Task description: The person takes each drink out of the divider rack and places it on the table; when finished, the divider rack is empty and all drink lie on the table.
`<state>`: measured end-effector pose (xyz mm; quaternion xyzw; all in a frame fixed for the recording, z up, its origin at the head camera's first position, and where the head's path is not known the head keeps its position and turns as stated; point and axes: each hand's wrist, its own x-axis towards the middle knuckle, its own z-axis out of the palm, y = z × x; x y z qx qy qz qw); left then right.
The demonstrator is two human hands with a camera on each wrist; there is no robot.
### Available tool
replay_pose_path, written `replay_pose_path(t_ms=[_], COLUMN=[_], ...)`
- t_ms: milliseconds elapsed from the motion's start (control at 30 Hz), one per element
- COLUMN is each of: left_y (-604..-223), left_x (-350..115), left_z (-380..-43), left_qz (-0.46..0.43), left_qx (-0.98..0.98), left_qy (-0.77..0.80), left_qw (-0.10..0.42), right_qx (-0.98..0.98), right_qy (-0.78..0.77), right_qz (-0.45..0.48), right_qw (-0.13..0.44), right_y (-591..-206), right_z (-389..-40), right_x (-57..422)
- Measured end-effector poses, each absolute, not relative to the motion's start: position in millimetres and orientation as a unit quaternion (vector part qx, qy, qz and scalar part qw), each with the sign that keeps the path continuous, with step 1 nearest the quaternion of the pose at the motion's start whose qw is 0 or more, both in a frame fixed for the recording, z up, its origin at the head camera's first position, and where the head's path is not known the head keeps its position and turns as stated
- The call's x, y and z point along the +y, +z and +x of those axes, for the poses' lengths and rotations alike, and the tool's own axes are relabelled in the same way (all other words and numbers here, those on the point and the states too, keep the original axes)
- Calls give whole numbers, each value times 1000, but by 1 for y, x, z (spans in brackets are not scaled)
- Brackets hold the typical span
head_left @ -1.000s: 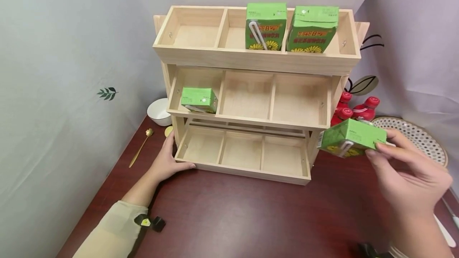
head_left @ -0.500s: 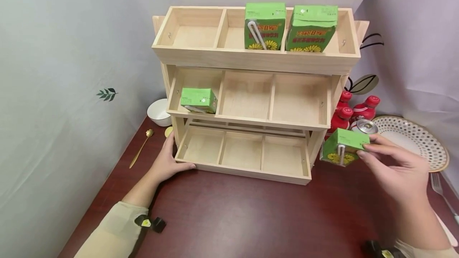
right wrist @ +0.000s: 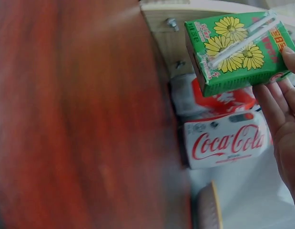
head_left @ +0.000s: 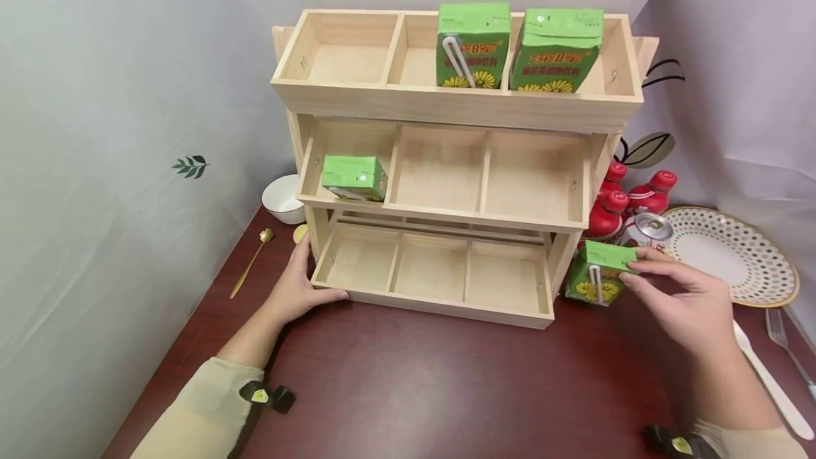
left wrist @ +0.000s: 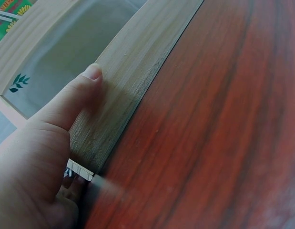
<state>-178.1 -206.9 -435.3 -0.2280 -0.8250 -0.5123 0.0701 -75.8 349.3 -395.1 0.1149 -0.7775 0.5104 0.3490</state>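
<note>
My right hand (head_left: 685, 296) pinches a green drink carton (head_left: 599, 275) by its upper end, beside the right foot of the wooden shelf rack (head_left: 433, 110). In the right wrist view, yellow flowers and a wrapped straw (right wrist: 242, 40) show on the carton's face. Whether its base touches the table cannot be told. My left hand (head_left: 296, 289) grips the rack's lower left corner, thumb (left wrist: 66, 102) on the front board and other fingers mostly hidden round the side. Two cartons (head_left: 473, 44) stand in the top tier; another carton (head_left: 353, 177) lies in the middle tier's left compartment.
Behind the held carton are red-capped bottles (head_left: 607, 214) and a Coca-Cola can (head_left: 649, 229). A dotted plate (head_left: 707, 253), fork (head_left: 787, 342) and white-handled utensil (head_left: 771, 381) lie right. Left are a white bowl (head_left: 283, 200) and a gold spoon (head_left: 251, 264).
My right hand has brought the carton left and down, from in front of the plate to beside the rack's right foot, turning it more upright. My left hand stays on the corner.
</note>
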Motion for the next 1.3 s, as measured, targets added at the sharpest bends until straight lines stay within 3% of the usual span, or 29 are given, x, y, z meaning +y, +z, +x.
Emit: replay_pose_path(t_ms=[300,500,1100,1300], left_y=[-434,-435,-434,-435], left_x=[-206,-206,-207,-207], left_z=[-177,-178,-179,-180], left_qz=[-227,-224,-229,-230], left_qx=[-825,-827,-825,-823], left_qy=[-512,-511,-512,-515], left_qw=[68,66,68,65], right_qx=[-802,-792,-739,-817], right_qy=[520,544,625,518], right_qz=[54,71,73,90], right_qw=[289,267,243,238], right_y=[-412,-421,-427,-415], right_z=[-81,-84,-84,-82], right_x=[361,364,366,367])
